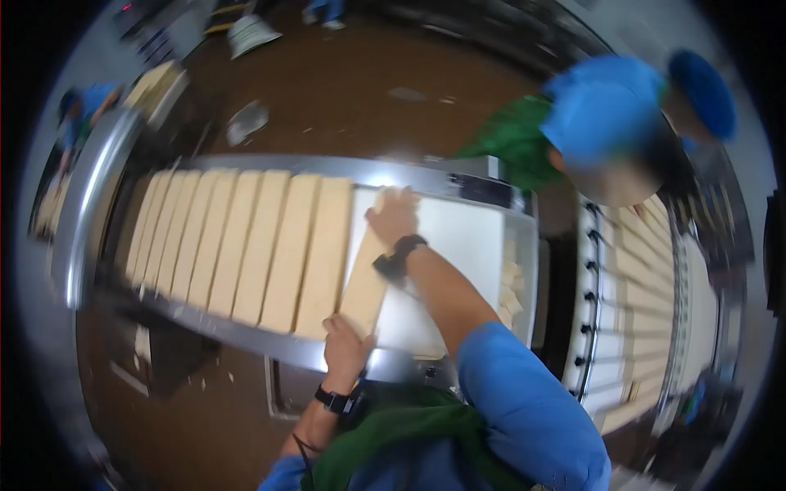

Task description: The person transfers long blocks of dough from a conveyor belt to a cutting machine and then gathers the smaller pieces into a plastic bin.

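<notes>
A long cream-coloured slab (364,290), perhaps dough, lies slightly askew on the white conveyor belt (458,245). My right hand (395,214) grips its far end, with the fingers curled over it and partly blurred. At the near end, my left hand (347,348) holds the same slab, thumb and fingers around the end. Close along its left side is another slab (325,254), the last of a row of several similar slabs (221,241) lying side by side across the belt.
Metal rails (221,327) edge the belt. A white tray (530,270) at its right end holds small cream scraps (511,286). A co-worker in a blue cap (606,98) stands at the far right, near another conveyor with strips (634,303). A steel roller (98,204) stands left.
</notes>
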`<move>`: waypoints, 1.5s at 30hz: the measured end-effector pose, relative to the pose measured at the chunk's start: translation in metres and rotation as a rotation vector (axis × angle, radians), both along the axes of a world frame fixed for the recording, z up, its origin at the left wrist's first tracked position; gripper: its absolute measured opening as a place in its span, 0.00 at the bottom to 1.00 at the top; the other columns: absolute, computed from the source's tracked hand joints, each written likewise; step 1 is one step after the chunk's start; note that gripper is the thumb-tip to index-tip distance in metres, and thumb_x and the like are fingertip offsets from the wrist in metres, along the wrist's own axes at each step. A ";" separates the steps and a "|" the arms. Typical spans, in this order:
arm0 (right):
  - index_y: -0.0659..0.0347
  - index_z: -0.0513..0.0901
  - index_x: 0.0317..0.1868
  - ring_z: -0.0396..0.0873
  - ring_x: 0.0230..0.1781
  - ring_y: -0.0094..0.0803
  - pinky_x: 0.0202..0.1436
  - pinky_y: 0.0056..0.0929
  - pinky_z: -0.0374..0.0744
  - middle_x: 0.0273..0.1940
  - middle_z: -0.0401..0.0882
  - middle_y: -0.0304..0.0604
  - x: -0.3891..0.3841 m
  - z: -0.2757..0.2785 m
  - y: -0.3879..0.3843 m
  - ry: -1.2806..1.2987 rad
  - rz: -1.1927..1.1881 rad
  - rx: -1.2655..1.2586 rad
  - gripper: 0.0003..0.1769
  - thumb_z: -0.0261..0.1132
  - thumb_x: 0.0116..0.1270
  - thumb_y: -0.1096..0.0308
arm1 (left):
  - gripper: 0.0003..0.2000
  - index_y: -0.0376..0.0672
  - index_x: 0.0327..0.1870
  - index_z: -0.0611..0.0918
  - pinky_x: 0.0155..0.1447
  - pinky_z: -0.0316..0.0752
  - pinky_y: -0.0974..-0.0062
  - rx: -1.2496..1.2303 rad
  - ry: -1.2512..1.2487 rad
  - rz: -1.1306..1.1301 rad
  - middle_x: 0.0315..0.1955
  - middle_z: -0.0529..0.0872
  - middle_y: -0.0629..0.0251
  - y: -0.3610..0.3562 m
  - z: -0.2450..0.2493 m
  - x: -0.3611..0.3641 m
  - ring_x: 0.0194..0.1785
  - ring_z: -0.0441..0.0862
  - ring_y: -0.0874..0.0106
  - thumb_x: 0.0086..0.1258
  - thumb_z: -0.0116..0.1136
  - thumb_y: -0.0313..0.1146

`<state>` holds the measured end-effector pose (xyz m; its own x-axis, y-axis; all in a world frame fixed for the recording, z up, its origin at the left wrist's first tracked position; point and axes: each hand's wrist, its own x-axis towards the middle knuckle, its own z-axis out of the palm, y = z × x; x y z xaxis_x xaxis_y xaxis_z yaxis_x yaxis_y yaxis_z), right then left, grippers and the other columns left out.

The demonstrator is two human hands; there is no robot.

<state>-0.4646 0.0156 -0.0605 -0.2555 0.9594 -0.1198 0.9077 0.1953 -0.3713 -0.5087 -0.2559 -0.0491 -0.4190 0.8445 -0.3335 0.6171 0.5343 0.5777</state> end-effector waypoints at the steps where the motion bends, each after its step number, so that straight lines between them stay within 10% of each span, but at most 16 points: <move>1: 0.58 0.67 0.64 0.74 0.61 0.55 0.59 0.46 0.78 0.68 0.57 0.61 0.018 0.006 0.002 0.029 -0.062 -0.013 0.37 0.63 0.60 0.45 | 0.34 0.30 0.52 0.66 0.48 0.79 0.53 0.043 0.016 -0.025 0.50 0.70 0.42 0.002 -0.003 0.003 0.45 0.80 0.43 0.54 0.73 0.42; 5: 0.57 0.66 0.62 0.76 0.58 0.52 0.56 0.45 0.80 0.63 0.59 0.56 0.115 0.009 0.008 -0.095 -0.289 -0.009 0.36 0.65 0.58 0.47 | 0.35 0.30 0.55 0.66 0.52 0.78 0.51 0.172 0.017 -0.303 0.52 0.68 0.41 0.012 -0.005 0.018 0.47 0.77 0.41 0.53 0.74 0.39; 9: 0.60 0.59 0.71 0.69 0.63 0.63 0.58 0.57 0.75 0.77 0.36 0.64 0.185 -0.002 -0.002 -0.150 -0.429 0.032 0.49 0.68 0.54 0.44 | 0.41 0.35 0.61 0.62 0.54 0.77 0.50 0.056 -0.202 -0.406 0.53 0.66 0.42 0.031 0.006 0.057 0.51 0.77 0.39 0.54 0.74 0.46; 13: 0.62 0.57 0.70 0.66 0.66 0.65 0.63 0.52 0.73 0.76 0.36 0.67 0.249 0.045 -0.039 0.314 -0.775 -0.123 0.51 0.72 0.50 0.52 | 0.42 0.34 0.63 0.61 0.54 0.77 0.51 -0.024 -0.038 -0.365 0.54 0.65 0.43 0.049 0.007 0.106 0.53 0.75 0.40 0.52 0.74 0.44; 19: 0.64 0.56 0.69 0.74 0.55 0.68 0.59 0.55 0.76 0.65 0.57 0.69 0.445 0.010 -0.127 0.236 -0.929 0.407 0.46 0.68 0.57 0.53 | 0.38 0.38 0.65 0.65 0.60 0.73 0.55 0.433 -0.080 -0.515 0.57 0.64 0.42 0.061 0.052 0.216 0.59 0.70 0.45 0.52 0.71 0.33; 21: 0.64 0.57 0.68 0.75 0.54 0.67 0.57 0.55 0.77 0.61 0.61 0.67 0.503 0.098 -0.184 0.472 -1.209 0.387 0.44 0.67 0.59 0.51 | 0.38 0.40 0.66 0.68 0.65 0.71 0.57 0.473 -0.176 -0.760 0.62 0.62 0.44 0.058 0.081 0.267 0.62 0.68 0.45 0.50 0.71 0.30; 25: 0.68 0.60 0.67 0.74 0.56 0.65 0.61 0.50 0.76 0.62 0.63 0.69 0.643 0.104 -0.272 0.249 -1.458 0.331 0.44 0.66 0.61 0.47 | 0.36 0.44 0.66 0.70 0.62 0.74 0.60 0.623 -0.261 -1.115 0.63 0.65 0.45 0.028 0.106 0.362 0.59 0.74 0.48 0.53 0.73 0.32; 32: 0.65 0.75 0.61 0.67 0.66 0.62 0.70 0.57 0.60 0.61 0.76 0.61 0.789 0.112 -0.343 -0.172 -1.309 -0.225 0.38 0.50 0.66 0.39 | 0.30 0.46 0.66 0.70 0.60 0.74 0.58 0.386 -0.594 -1.644 0.64 0.65 0.46 -0.010 0.109 0.471 0.62 0.72 0.46 0.62 0.67 0.34; 45: 0.68 0.71 0.67 0.61 0.72 0.56 0.74 0.57 0.51 0.70 0.67 0.60 0.913 0.081 -0.320 -0.154 -1.350 -0.231 0.39 0.43 0.70 0.44 | 0.28 0.44 0.68 0.67 0.64 0.71 0.59 0.257 -0.614 -1.564 0.67 0.59 0.41 -0.016 0.085 0.567 0.61 0.72 0.44 0.64 0.56 0.26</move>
<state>0.4485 -0.3042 0.0207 0.8795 0.4042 -0.2510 0.3760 -0.9137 -0.1539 0.0579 -0.2719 0.0357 0.9334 0.3489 0.0835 0.0934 -0.4611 0.8824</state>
